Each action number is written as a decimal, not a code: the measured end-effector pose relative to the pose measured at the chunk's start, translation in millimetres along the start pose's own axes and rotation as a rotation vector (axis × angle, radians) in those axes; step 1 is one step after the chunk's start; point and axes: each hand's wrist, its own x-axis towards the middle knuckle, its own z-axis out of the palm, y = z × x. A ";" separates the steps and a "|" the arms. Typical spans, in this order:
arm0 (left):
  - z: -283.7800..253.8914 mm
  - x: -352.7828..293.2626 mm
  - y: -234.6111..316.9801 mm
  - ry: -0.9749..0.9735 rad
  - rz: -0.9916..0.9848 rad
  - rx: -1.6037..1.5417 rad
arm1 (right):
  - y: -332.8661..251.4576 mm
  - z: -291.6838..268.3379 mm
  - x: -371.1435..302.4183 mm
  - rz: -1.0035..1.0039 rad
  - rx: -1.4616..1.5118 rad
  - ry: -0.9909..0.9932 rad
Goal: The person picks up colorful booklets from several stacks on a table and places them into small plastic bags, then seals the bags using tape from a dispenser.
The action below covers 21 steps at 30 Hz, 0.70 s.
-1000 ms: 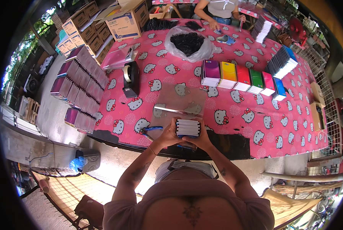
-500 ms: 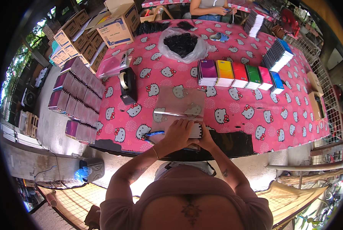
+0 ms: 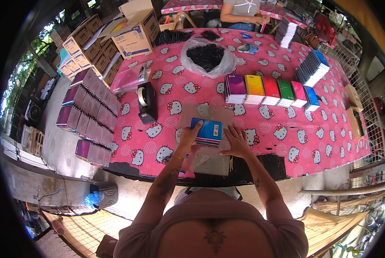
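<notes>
A small stack of spiral notebooks (image 3: 208,130), blue cover up, lies on a clear plastic sheet (image 3: 210,165) in front of me. My left hand (image 3: 190,136) grips the stack's left side, its thumb on the top cover. Just right of the stack, my right hand (image 3: 237,142) is flat on the sheet and table with its fingers spread, holding nothing. A blue-handled tool lies under my left forearm, mostly hidden.
A black tape dispenser (image 3: 147,103) stands left. Rows of notebooks (image 3: 91,116) line the left edge; coloured notebook stacks (image 3: 255,88) sit far right. Beyond are a plastic bag of black coils (image 3: 205,58), cartons (image 3: 136,39) and a person (image 3: 240,12) across the table.
The notebook stack, earlier held between both hands near the front edge, now lies farther forward with its blue cover showing. My right hand has let go and spread open.
</notes>
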 end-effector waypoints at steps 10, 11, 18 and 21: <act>-24.8 -7.5 21.4 -0.036 -0.008 0.266 | -16.5 26.6 21.0 0.431 1.378 -0.032; -28.9 -9.1 17.2 -0.056 -0.031 0.277 | -21.8 29.1 21.8 0.421 1.371 -0.024; 7.0 -116.2 16.0 -0.263 0.437 -0.188 | -16.8 51.9 -11.6 0.457 1.380 0.495; 26.9 -92.0 -48.7 -0.039 1.039 0.117 | -41.9 46.9 -7.8 0.404 1.218 0.519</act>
